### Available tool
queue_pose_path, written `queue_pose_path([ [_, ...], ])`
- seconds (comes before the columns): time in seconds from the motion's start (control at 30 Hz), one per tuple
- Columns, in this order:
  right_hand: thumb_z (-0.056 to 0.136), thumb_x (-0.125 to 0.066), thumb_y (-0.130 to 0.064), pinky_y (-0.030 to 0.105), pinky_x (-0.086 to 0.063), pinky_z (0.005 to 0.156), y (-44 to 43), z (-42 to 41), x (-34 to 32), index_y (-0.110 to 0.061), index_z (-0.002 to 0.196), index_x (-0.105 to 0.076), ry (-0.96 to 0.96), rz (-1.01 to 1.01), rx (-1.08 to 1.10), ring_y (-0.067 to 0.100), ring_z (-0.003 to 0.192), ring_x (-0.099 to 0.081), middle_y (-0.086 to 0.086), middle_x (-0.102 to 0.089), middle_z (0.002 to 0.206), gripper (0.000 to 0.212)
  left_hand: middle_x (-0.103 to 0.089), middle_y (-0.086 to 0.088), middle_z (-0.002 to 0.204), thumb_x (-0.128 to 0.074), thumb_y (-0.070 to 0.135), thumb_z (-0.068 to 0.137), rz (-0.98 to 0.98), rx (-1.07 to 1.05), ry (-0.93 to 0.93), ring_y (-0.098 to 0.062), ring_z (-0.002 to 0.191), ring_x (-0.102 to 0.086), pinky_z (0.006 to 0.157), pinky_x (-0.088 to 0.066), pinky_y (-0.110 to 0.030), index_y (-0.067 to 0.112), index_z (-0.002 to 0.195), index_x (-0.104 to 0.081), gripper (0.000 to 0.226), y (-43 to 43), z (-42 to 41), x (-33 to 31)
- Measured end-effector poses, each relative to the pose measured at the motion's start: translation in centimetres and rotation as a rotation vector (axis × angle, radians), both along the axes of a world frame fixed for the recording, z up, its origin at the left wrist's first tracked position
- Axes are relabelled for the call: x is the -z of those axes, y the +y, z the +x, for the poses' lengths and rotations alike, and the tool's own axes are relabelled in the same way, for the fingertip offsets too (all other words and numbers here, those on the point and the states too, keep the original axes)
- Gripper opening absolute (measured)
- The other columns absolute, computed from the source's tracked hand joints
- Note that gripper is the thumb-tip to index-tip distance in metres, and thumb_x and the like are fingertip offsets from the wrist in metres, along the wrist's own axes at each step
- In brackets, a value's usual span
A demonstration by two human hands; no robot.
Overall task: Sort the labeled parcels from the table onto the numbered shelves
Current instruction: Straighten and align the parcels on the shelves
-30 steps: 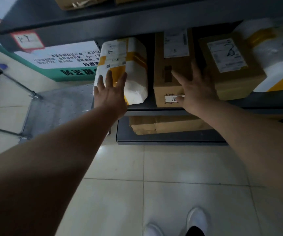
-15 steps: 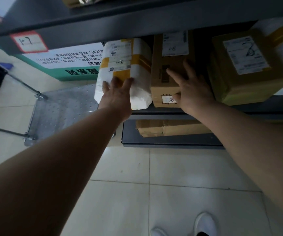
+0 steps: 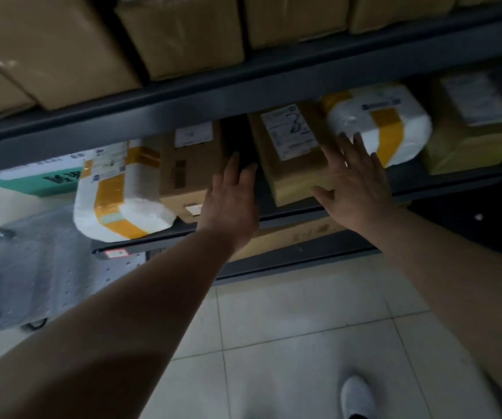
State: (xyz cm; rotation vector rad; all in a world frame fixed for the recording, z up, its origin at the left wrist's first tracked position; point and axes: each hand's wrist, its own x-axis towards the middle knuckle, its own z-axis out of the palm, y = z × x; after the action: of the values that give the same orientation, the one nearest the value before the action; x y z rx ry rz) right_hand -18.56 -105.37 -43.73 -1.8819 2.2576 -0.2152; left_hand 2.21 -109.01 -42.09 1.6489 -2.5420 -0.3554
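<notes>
On the dark shelf (image 3: pixel 443 179) stand several labelled parcels. At the left end a white parcel with yellow tape (image 3: pixel 116 195) overhangs the edge, and a brown carton (image 3: pixel 189 170) stands next to it. My left hand (image 3: pixel 231 201) reaches with straight fingers into the gap to the right of that carton. A brown parcel marked 3 (image 3: pixel 292 152) leans to the right of the gap. My right hand (image 3: pixel 355 182) lies flat, fingers spread, over that parcel's right side and the neighbouring white taped parcel (image 3: pixel 394 128).
Large brown boxes (image 3: pixel 183 34) fill the shelf above. A further brown parcel (image 3: pixel 479 128) stands at the far right. A flat carton (image 3: pixel 289 237) lies on the lowest shelf. A grey platform trolley (image 3: pixel 38 267) stands left on the tiled floor (image 3: pixel 289 328).
Both hands moved right along the shelf: the left left the white taped parcel for the gap, the right left the brown carton for the parcel marked 3. My view rose and shifted right.
</notes>
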Motion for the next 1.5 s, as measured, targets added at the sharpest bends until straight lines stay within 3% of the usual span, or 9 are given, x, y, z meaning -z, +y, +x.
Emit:
queue_pose_path([
  [0.2, 0.085, -0.061, -0.054, 0.052, -0.002, 0.118, -1.9, -8.4, 0.0, -0.036, 0.153, -0.001, 0.073, 0.063, 0.074, 0.037, 0.145, 0.016, 0.013, 0.013, 0.160, 0.092, 0.003, -0.010, 0.162, -0.062, 0.027, 0.091, 0.094, 0.083, -0.097, -0.032, 0.149, -0.002, 0.120, -0.016, -0.045, 0.031, 0.154, -0.008, 0.083, -1.9, -9.1, 1.1],
  [0.43, 0.049, -0.076, -0.074, 0.075, 0.005, 0.104, -6.8, -12.9, 0.4, -0.056, 0.144, 0.010, 0.137, 0.248, 0.092, 0.051, 0.138, 0.023, 0.005, 0.020, 0.159, 0.129, 0.005, -0.014, 0.163, -0.060, 0.027, 0.093, 0.041, 0.083, -0.221, -0.034, 0.150, 0.003, 0.120, -0.008, -0.046, 0.036, 0.154, -0.006, 0.082, -4.7, -11.7, 3.3],
  [0.57, 0.044, -0.075, -0.076, 0.071, -0.012, 0.108, -7.5, -14.0, 1.4, -0.060, 0.140, 0.001, 0.030, 0.199, 0.053, 0.047, 0.143, 0.010, -0.006, 0.008, 0.160, 0.124, 0.002, -0.015, 0.162, -0.063, 0.022, 0.089, -0.002, 0.081, -0.272, -0.038, 0.149, 0.002, 0.119, -0.011, -0.053, 0.036, 0.152, -0.007, 0.086, -5.1, -11.6, 3.8],
  [0.7, 0.050, -0.081, -0.065, 0.063, -0.032, 0.103, -5.7, -13.8, 1.2, -0.058, 0.139, -0.014, -0.010, 0.168, 0.041, 0.046, 0.136, -0.013, -0.006, -0.006, 0.153, 0.112, 0.003, -0.010, 0.162, -0.064, 0.015, 0.086, 0.041, 0.043, -0.256, -0.039, 0.148, 0.004, 0.117, -0.013, -0.060, 0.039, 0.150, -0.012, 0.086, -5.3, -11.1, 3.4],
  [0.97, 0.054, -0.081, -0.063, 0.055, -0.035, 0.100, -2.7, -11.7, 0.2, -0.054, 0.139, -0.023, 0.023, 0.173, 0.001, 0.042, 0.133, -0.019, -0.002, -0.015, 0.148, 0.103, -0.002, -0.015, 0.162, -0.066, 0.013, 0.084, 0.069, 0.032, -0.305, -0.039, 0.148, -0.001, 0.120, -0.012, -0.051, 0.035, 0.150, -0.014, 0.086, -4.1, -9.0, 2.9],
  [1.13, 0.058, -0.083, -0.056, 0.058, -0.028, 0.108, -2.7, -10.6, 0.1, -0.050, 0.140, -0.024, -0.008, 0.186, -0.006, 0.044, 0.139, -0.010, -0.001, -0.012, 0.152, 0.101, 0.000, -0.014, 0.162, -0.064, 0.010, 0.086, 0.105, 0.001, -0.283, -0.041, 0.148, 0.001, 0.117, -0.022, -0.054, 0.033, 0.151, -0.011, 0.087, -3.9, -8.7, 2.9],
  [1.27, 0.061, -0.082, -0.052, 0.061, -0.017, 0.114, -2.3, -11.0, 0.1, -0.053, 0.142, -0.018, -0.068, 0.193, -0.041, 0.044, 0.143, 0.000, -0.008, -0.007, 0.156, 0.104, 0.006, -0.016, 0.163, -0.061, 0.019, 0.092, 0.137, -0.036, -0.259, -0.037, 0.149, 0.004, 0.120, -0.012, -0.049, 0.025, 0.155, -0.003, 0.086, -2.6, -10.0, 2.1],
  [1.4, 0.072, -0.078, -0.047, 0.053, -0.012, 0.118, 0.2, -13.7, -1.0, -0.048, 0.149, -0.002, -0.081, 0.122, -0.080, 0.031, 0.147, -0.002, -0.008, -0.001, 0.160, 0.108, 0.004, -0.011, 0.163, -0.057, 0.012, 0.092, 0.038, 0.083, -0.127, -0.029, 0.150, 0.005, 0.121, -0.007, -0.044, 0.020, 0.155, -0.002, 0.085, -0.1, -13.4, 0.7],
  [1.5, 0.082, -0.072, -0.037, 0.047, -0.011, 0.119, 2.7, -17.9, -2.0, -0.041, 0.151, -0.006, -0.074, 0.113, 0.031, 0.027, 0.148, -0.002, -0.004, -0.003, 0.161, 0.096, 0.004, -0.010, 0.163, -0.054, 0.018, 0.096, 0.025, 0.156, -0.109, -0.027, 0.150, 0.004, 0.121, -0.009, -0.043, 0.017, 0.156, -0.003, 0.079, 0.4, -17.4, 0.0],
])
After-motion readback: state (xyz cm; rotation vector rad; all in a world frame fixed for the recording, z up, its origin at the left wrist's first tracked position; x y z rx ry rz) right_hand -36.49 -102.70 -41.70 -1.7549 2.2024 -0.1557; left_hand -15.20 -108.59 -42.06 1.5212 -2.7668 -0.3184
